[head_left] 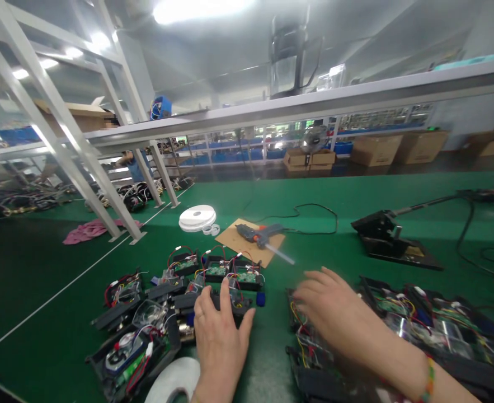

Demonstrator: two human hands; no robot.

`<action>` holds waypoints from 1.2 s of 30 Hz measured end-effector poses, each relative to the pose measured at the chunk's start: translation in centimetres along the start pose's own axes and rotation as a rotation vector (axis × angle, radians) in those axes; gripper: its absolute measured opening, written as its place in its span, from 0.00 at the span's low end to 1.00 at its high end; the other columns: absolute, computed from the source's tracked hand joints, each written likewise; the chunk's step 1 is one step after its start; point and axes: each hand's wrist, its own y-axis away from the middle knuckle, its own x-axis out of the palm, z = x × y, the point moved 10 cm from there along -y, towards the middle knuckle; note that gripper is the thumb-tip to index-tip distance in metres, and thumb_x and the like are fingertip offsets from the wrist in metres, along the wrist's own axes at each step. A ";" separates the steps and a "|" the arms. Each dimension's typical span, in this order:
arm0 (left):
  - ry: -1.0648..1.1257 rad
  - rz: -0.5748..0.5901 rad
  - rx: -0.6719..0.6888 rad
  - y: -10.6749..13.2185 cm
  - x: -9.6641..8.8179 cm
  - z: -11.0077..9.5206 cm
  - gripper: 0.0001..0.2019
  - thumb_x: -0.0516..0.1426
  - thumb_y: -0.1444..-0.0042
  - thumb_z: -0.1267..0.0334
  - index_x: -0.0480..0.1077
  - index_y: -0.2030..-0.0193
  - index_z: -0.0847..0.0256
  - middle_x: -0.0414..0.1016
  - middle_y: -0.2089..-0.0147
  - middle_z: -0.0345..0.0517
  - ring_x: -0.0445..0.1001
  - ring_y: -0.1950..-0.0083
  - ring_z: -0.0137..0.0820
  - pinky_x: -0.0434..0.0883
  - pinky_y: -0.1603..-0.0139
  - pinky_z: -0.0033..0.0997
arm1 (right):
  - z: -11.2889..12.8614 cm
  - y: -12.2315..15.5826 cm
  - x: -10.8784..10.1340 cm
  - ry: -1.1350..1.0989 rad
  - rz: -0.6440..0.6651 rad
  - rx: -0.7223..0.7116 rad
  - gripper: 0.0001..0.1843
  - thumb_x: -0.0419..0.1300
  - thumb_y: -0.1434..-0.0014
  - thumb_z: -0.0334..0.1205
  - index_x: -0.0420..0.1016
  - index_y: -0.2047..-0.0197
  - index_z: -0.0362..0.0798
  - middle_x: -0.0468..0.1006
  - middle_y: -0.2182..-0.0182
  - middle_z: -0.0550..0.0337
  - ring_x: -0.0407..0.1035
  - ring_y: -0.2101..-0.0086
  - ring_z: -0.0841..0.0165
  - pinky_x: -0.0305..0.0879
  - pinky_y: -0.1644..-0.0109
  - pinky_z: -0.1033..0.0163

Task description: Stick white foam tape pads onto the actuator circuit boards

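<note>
My left hand [219, 330] rests on a black electronic assembly [230, 302] with red and black wires, its fingers closed over the piece. Around it lie several similar black housings with green circuit boards [217, 270]. My right hand [334, 310], blurred by motion, hovers with fingers stretched out over another group of wired assemblies [423, 324] on the right. It holds nothing that I can see. A beaded bracelet [428, 380] is on the right wrist.
A glue gun [259, 234] lies on a cardboard piece [250, 243] behind the hands. White tape rolls [197, 218] sit to its left, another roll [175, 380] at the front edge. A black stand [387, 238] with cables is at right. White shelf legs [116, 212] stand left.
</note>
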 end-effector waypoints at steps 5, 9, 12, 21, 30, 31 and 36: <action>0.056 -0.027 0.024 0.8 0.0 -1.2 0.27 0.59 0.40 0.60 0.62 0.36 0.67 0.57 0.44 0.62 0.61 0.44 0.52 0.72 0.46 0.57 | 2.1 -6.9 1.6 0.092 0.170 -0.107 0.09 0.59 0.36 0.34 0.79 0.54 0.48 0.81 0.56 0.52 0.71 0.52 0.55 0.66 0.44 0.49; 0.167 -0.009 0.074 1.9 -0.7 -1.1 0.29 0.58 0.41 0.63 0.58 0.34 0.62 0.56 0.42 0.60 0.62 0.43 0.50 0.73 0.46 0.56 | 2.9 -9.7 4.8 0.148 0.309 -0.208 0.23 0.64 0.44 0.29 0.75 0.45 0.51 0.78 0.54 0.48 0.72 0.52 0.54 0.70 0.51 0.55; 0.222 0.037 0.089 2.7 -1.0 -1.0 0.33 0.58 0.44 0.65 0.54 0.32 0.58 0.55 0.39 0.58 0.61 0.41 0.49 0.72 0.44 0.56 | 3.3 -10.1 6.4 0.209 0.377 -0.242 0.27 0.68 0.48 0.30 0.74 0.44 0.49 0.75 0.51 0.42 0.72 0.52 0.51 0.70 0.54 0.55; 0.234 0.078 0.085 3.1 -1.2 -0.8 0.34 0.57 0.46 0.66 0.53 0.31 0.55 0.52 0.36 0.58 0.60 0.37 0.50 0.72 0.43 0.57 | 3.7 -8.2 4.6 0.231 0.397 -0.312 0.17 0.67 0.40 0.41 0.76 0.50 0.45 0.76 0.53 0.44 0.71 0.52 0.53 0.67 0.51 0.55; 0.109 0.042 0.151 2.7 -0.8 -1.1 0.31 0.58 0.44 0.65 0.60 0.33 0.57 0.56 0.38 0.59 0.62 0.40 0.50 0.73 0.44 0.57 | 6.6 -4.8 5.4 0.154 0.490 -0.316 0.18 0.70 0.44 0.50 0.80 0.60 0.42 0.81 0.62 0.47 0.74 0.56 0.53 0.67 0.55 0.55; 0.095 0.030 0.147 2.6 -1.0 -1.0 0.30 0.58 0.44 0.65 0.61 0.34 0.58 0.57 0.39 0.60 0.63 0.41 0.50 0.73 0.44 0.56 | 6.8 -4.5 5.8 0.144 0.499 -0.317 0.19 0.70 0.45 0.50 0.80 0.60 0.42 0.81 0.62 0.46 0.74 0.56 0.52 0.67 0.55 0.54; 0.047 -0.059 0.186 3.4 -2.9 -2.9 0.22 0.59 0.42 0.63 0.69 0.41 0.58 0.54 0.32 0.64 0.55 0.31 0.57 0.65 0.38 0.63 | 6.6 -4.2 6.1 0.065 0.479 -0.313 0.11 0.66 0.43 0.41 0.80 0.59 0.43 0.81 0.61 0.46 0.73 0.55 0.53 0.67 0.55 0.56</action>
